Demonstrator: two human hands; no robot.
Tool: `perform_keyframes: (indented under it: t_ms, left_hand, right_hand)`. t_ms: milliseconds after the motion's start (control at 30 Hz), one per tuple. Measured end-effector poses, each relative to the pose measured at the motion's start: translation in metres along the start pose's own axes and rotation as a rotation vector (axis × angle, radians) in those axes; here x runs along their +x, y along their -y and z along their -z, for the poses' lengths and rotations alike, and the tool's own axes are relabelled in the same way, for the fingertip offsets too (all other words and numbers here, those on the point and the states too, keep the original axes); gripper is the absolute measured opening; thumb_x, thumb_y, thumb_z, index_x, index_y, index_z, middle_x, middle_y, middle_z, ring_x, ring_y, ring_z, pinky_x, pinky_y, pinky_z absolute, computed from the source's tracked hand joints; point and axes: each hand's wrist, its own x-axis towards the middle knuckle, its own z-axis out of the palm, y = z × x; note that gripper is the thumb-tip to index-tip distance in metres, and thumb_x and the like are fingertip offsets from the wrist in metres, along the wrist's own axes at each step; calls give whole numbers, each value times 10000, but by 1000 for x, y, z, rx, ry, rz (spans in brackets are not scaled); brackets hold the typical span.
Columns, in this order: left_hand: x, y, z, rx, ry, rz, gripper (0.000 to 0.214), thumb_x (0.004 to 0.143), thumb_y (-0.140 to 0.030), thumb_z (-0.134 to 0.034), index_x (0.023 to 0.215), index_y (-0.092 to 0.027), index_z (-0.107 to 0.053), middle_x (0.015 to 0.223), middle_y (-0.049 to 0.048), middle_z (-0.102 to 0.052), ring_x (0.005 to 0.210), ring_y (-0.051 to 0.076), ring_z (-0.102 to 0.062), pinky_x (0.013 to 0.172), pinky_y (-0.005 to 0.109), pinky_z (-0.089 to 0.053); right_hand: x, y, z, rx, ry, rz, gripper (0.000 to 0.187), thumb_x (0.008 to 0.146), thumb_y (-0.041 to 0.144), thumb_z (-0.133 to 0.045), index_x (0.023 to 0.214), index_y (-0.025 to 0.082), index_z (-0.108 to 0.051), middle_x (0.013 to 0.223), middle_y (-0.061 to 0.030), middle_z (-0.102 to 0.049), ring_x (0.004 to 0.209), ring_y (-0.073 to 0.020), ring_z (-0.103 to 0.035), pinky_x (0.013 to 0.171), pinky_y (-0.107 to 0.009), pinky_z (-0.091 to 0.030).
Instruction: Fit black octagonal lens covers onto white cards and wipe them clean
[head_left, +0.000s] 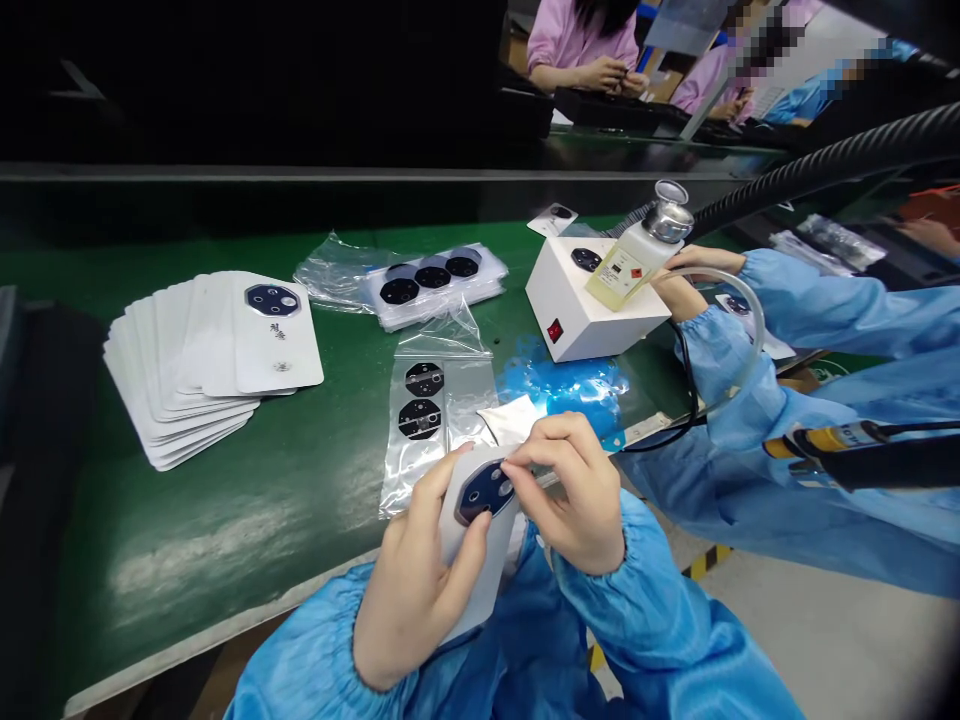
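My left hand point(411, 580) grips a white phone back cover point(474, 585) by its sides, tilted up near the bench's front edge. Set in its upper part is a dark blue octagonal camera plate point(480, 495) with round lens holes; my left thumb rests at its lower edge. With thumb and forefinger pinched together, my right hand point(574, 490) touches the plate's upper right edge; whatever lies between those fingertips is too small to make out. Just beyond my hands is a clear zip bag point(405, 460) with black octagonal pieces point(421, 418), beside a small white sheet point(511, 420).
Fanned white back covers point(180, 370) lie at left on the green bench point(322, 480). Behind are bagged black camera plates point(431, 277). A white box point(592, 320) carries a pump bottle point(637, 255); blue film pieces point(570, 385) lie before it. A co-worker's blue sleeve point(825, 300) is at right.
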Motion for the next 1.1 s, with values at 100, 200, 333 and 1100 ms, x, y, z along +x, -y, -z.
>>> perform_keyframes:
  t_ms: [100, 200, 333, 1100]
  left_hand:
    - [0, -3, 0, 81, 15, -44, 562, 866, -177, -521, 1361, -305, -287, 1278, 24, -584, 1080, 162, -625, 867, 212, -518]
    - [2, -6, -1, 136, 37, -80, 655, 869, -170, -518, 1421, -319, -197, 1353, 40, -532, 1040, 164, -648, 839, 212, -533]
    - [3, -7, -2, 173, 37, -115, 789, 866, -189, -525, 1464, -308, -25, 1377, 84, -504, 743, 134, -707, 651, 205, -566]
    - [7, -1, 6, 55, 36, 80, 784, 812, -133, -534, 1455, -326, -129, 1327, 30, -559, 696, 143, -691, 599, 215, -547]
  right_hand:
    - [0, -2, 2, -21, 22, 12, 93, 800, 98, -580, 822, 181, -543, 785, -14, -522, 722, -122, -511, 626, -278, -436]
    - [0, -3, 2, -58, 16, 51, 96, 795, 88, -563, 798, 178, -530, 752, -14, -520, 705, -130, -504, 605, -282, -423]
    - [-1, -4, -1, -98, -11, 113, 109, 775, 77, -559, 767, 174, -510, 728, -20, -526, 658, -129, -471, 568, -281, -397]
    - [-17, 17, -3, -32, 176, 202, 56, 794, 134, -501, 758, 171, -481, 716, -25, -572, 653, -138, -500, 591, -323, -341]
